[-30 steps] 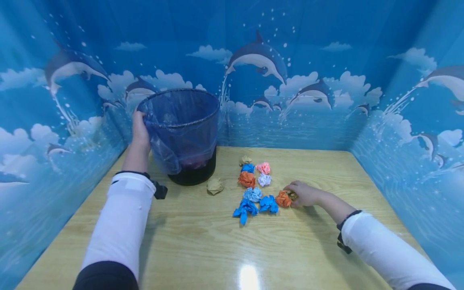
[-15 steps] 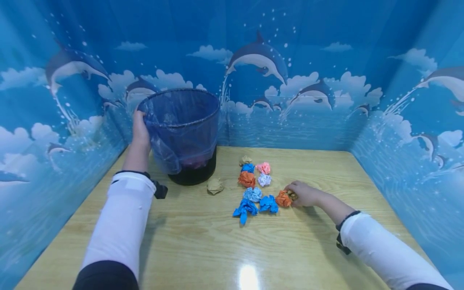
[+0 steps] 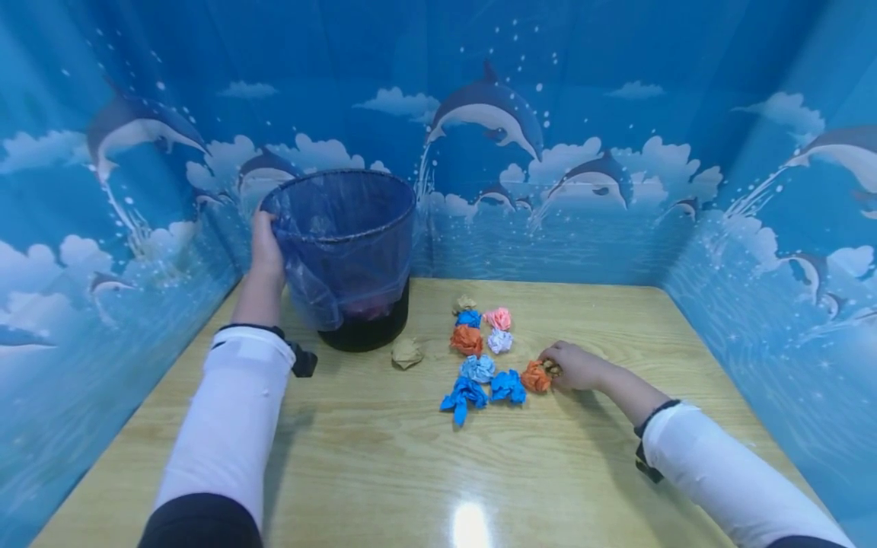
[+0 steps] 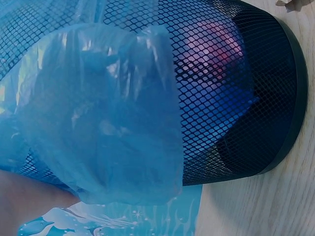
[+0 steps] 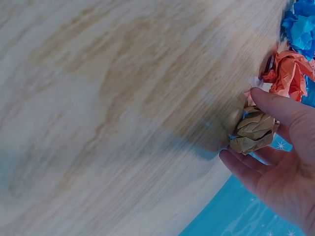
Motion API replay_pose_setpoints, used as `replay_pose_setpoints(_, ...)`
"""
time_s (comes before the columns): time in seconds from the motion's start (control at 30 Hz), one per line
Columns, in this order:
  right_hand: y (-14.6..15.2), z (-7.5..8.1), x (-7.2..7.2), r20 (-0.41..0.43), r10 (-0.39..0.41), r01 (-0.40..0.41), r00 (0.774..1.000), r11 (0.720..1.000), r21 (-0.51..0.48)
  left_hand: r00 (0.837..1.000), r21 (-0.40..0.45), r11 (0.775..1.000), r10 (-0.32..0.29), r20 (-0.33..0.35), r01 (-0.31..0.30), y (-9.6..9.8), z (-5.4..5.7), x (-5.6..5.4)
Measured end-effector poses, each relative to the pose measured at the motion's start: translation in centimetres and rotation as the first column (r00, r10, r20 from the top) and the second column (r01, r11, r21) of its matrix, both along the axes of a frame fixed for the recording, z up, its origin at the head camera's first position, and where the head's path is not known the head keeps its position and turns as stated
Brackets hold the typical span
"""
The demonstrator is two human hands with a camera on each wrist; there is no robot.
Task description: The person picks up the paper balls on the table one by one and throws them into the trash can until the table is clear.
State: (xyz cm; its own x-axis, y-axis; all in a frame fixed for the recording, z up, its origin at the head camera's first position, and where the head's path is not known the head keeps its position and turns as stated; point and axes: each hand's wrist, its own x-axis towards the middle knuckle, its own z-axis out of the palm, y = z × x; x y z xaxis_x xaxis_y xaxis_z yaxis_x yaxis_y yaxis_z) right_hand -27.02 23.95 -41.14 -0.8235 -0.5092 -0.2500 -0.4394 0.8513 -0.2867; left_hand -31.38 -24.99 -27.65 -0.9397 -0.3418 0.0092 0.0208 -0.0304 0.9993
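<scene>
At the left, my left hand [image 3: 266, 247] grips the rim of a black mesh wastebasket [image 3: 366, 333] lined with a blue plastic bag [image 4: 108, 118]; its fingertips are hidden. Pinkish and blue crumpled things show through the mesh in the left wrist view. My right hand [image 3: 577, 367] holds a brown crumpled paper ball [image 5: 256, 129] at the table surface, thumb on one side and fingers on the other. Touching or very near that ball is an orange paper ball [image 3: 536, 376]. A blue paper ball [image 3: 508, 387] lies just left of the orange one.
More paper balls lie mid-table: a rust-orange ball [image 3: 467, 339], a light blue ball [image 3: 477, 368], a pink ball [image 3: 498, 318] and others. A tan ball [image 3: 407, 353] sits by the wastebasket's base. Dolphin-print curtains [image 3: 589, 236] border the wooden table [image 3: 384, 472] at back and sides.
</scene>
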Motion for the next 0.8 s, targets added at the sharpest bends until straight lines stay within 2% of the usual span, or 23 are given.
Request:
replay_pose_setpoints(0.3, -0.1, 0.1, 0.0, -0.007, 0.003, -0.003, 1.0, 1.0, -0.004, 1.0, 0.009, 1.0, 0.003, 0.011, -0.003, 0.1, 0.0, 0.1)
replay_pose_setpoints(0.57, 0.1, 0.5, -0.2, 0.008, -0.036, 0.036, 0.999, 0.999, -0.021, 1.0, 0.012, 1.0, 0.017, 0.016, -0.017, 0.1, 0.1, 0.0)
replay_pose_setpoints(0.8, 0.1, 1.6, -0.8, -0.05, -0.024, 0.021, 0.998, 0.999, -0.043, 1.0, 0.014, 1.0, 0.013, 0.016, -0.013, 0.1, 0.1, 0.0)
